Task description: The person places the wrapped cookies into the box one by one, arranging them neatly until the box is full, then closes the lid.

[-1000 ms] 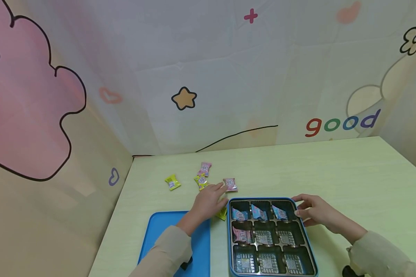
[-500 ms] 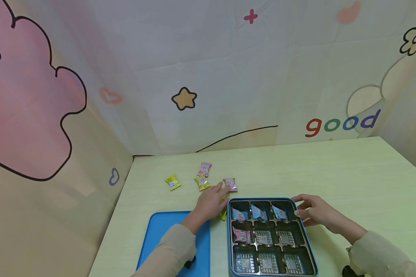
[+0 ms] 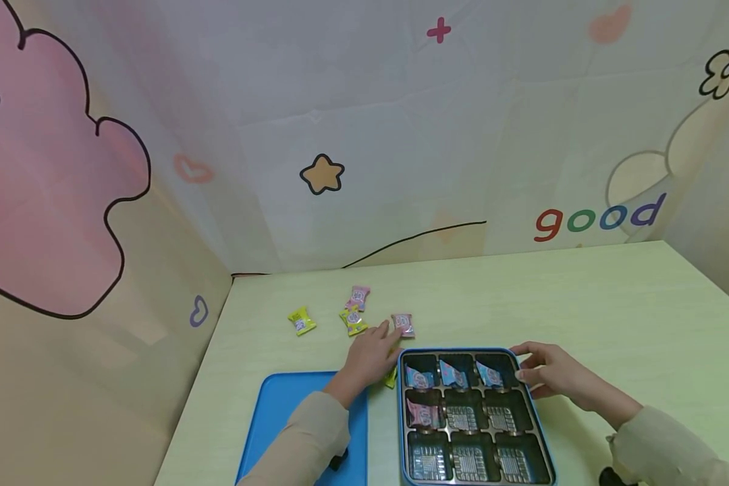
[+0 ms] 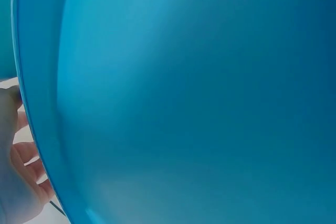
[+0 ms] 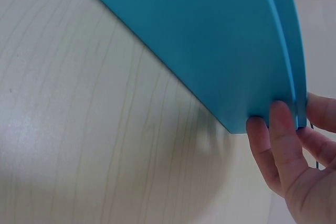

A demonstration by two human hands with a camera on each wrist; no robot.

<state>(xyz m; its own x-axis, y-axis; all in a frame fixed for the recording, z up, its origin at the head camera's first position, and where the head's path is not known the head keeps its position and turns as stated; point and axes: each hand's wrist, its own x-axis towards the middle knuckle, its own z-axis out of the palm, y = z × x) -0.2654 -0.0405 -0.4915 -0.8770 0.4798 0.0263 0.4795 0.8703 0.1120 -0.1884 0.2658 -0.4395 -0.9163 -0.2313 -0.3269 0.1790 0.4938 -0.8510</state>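
Box [image 3: 464,417]: brace by corner pinched in right hand [image 3: 547,370]; with left hand [image 3: 369,356], fingers loosely extended, pinch yellow candy [image 3: 391,379] partly hidden below thumb or pink candy [image 3: 404,325] at fingertips; one only, clear of rim.

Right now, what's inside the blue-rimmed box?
The black insert holds three blue packets, one per far-row compartment, and a pink packet in the middle row's left compartment. The other five show bare bottoms; anything beneath the insert is covered.
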